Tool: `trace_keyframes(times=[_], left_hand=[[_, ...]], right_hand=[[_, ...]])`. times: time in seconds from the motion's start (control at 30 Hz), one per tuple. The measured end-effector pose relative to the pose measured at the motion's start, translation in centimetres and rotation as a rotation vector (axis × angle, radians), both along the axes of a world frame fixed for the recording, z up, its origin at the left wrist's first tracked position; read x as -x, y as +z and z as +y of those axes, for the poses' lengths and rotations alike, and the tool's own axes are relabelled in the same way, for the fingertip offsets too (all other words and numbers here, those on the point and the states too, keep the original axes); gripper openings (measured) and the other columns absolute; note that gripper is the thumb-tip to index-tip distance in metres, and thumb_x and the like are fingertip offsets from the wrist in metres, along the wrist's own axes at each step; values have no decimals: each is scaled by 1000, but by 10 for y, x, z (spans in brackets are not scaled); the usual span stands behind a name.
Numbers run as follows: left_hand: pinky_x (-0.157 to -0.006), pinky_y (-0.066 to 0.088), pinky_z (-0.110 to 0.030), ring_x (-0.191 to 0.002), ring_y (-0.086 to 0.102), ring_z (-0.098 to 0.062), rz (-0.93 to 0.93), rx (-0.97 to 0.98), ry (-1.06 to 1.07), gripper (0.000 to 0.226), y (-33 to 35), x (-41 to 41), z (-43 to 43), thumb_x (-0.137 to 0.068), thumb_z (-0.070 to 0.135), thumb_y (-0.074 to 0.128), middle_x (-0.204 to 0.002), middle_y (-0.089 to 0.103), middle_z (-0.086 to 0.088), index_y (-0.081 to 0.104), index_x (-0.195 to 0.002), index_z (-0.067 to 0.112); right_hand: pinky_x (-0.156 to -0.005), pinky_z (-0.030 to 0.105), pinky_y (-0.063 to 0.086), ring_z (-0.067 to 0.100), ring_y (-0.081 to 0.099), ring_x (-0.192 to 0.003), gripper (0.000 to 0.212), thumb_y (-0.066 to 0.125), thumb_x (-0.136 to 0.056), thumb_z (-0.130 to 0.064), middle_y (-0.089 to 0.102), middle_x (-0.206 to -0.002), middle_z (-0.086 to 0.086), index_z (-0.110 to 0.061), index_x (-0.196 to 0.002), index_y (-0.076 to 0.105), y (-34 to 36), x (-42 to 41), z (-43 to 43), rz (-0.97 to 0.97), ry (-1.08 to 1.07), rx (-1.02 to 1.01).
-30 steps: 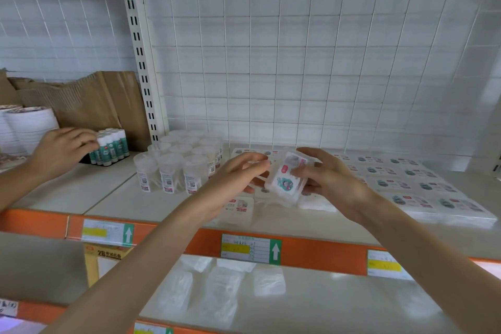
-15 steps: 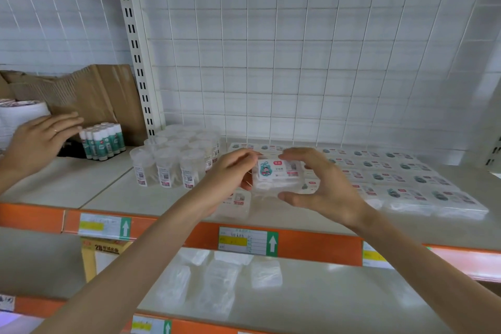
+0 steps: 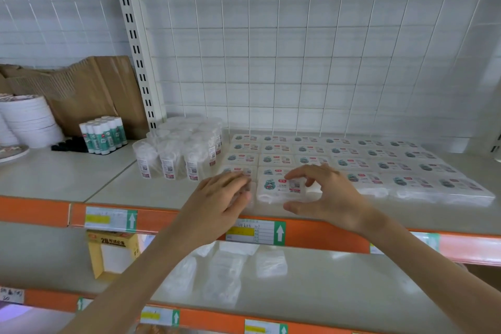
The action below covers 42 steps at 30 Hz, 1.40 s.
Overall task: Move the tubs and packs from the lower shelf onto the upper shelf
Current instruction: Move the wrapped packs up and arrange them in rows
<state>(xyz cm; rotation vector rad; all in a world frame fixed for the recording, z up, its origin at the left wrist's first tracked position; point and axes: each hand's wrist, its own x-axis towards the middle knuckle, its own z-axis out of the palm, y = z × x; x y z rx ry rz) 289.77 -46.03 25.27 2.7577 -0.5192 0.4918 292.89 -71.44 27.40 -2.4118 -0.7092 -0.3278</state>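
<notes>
Down onto the upper shelf (image 3: 67,179) has come the labelled pack (image 3: 279,188), which a moment ago we held up in the air between both hands. It now lies flat, label up, at the front edge of that shelf, closing the nearest of the rows of packs (image 3: 379,165). Our right hand (image 3: 330,195) arches over its right end, forefinger on the far edge and thumb along the near edge, pinching it lightly across its width; how much squeeze remains we cannot tell. Our left hand (image 3: 217,198) lies with its fingers nearly straight on the neighbouring pack (image 3: 248,192) just to the left, pressing it, not gripping it. We judge the step in hand to be seating and letting go. To do it well, we should nudge the pack until its left side touches its neighbour and its far edge meets the row behind, keeping it from overhanging the front edge. The left hand should hold the neighbour still, since these soft packs would likely slide out of line. Then we lift the fingers straight up instead of dragging them off. The tubs (image 3: 179,152) already stand at the left end of this shelf, while several loose packs (image 3: 225,274) wait in the middle of the lower shelf (image 3: 352,279).
</notes>
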Motion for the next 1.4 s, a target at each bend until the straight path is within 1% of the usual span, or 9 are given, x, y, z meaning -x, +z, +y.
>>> trace_keyframes(times=[0.13, 0.23, 0.33, 0.47, 0.57, 0.7, 0.97, 1.13, 1.4], left_hand=[[-111, 11, -17, -142, 27, -5, -31, -20, 13, 72, -4, -2, -1, -90, 59, 8, -152, 39, 13, 43, -146, 28], [-114, 12, -20, -143, 27, -6, -62, -65, 19, 70, -7, -2, -1, -93, 56, 7, -153, 39, 11, 41, -147, 27], [-112, 13, -19, -143, 29, -7, -74, -62, 17, 69, -8, -2, 0, -94, 55, 8, -152, 41, 10, 43, -146, 26], [-113, 19, -24, -141, 34, -9, -95, -54, 29, 67, -9, -3, -1, -94, 53, 11, -149, 45, 9, 47, -143, 25], [-111, 18, -22, -139, 35, -9, -95, -35, 36, 67, -9, -3, -2, -93, 54, 12, -148, 45, 10, 49, -141, 26], [-106, 16, -18, -137, 37, -10, -120, -22, 52, 69, -8, -1, -3, -92, 55, 12, -147, 48, 9, 52, -139, 25], [-114, 19, -27, -141, 34, -17, -168, 41, 56, 74, -7, -1, -2, -93, 63, 16, -152, 41, -1, 41, -144, 16], [-117, 14, -30, -146, 26, -21, -229, 93, 40, 72, -7, 12, -5, -95, 57, 23, -156, 34, -6, 38, -147, 10], [-120, 16, -37, -149, 20, -24, -193, 25, 20, 77, -12, 51, -25, -92, 58, 16, -160, 27, -9, 35, -150, 10]], right_hand=[[-88, 15, 39, -2, 50, -99, 44, 83, -68, -44, 57, -111, -25, -43, -107, 63, -5, -3, 1, 1, 25, 45], [-82, 12, 36, -3, 51, -101, 38, 82, -69, -44, 55, -113, -26, -45, -103, 64, -7, -5, 0, 27, 54, 26], [-83, 16, 37, -3, 51, -102, 32, 76, -72, -50, 53, -115, -28, -46, -101, 64, -10, -8, 0, 11, 77, 19], [-97, 29, 44, 2, 50, -111, 40, 66, -71, -65, 56, -116, -23, -43, -105, 65, -17, -12, 0, -42, 62, 35], [-100, 35, 45, 6, 51, -114, 47, 56, -70, -71, 57, -116, -20, -42, -106, 65, -18, -11, 1, -74, 42, 50], [-101, 33, 43, 8, 50, -116, 51, 55, -71, -70, 58, -118, -16, -38, -109, 65, -17, -6, 4, -112, 22, 101], [-99, 32, 42, 16, 50, -119, 52, 51, -84, -66, 57, -126, -7, -26, -115, 66, -10, 8, 8, -206, -56, 134], [-94, 29, 43, 11, 52, -111, 34, 64, -89, -45, 57, -121, -6, -23, -115, 63, -13, 27, 7, -244, -192, -59], [-91, 38, 48, 21, 54, -111, 35, 64, -88, -40, 57, -121, -3, -19, -115, 62, -21, 80, -12, -295, -196, 50]])
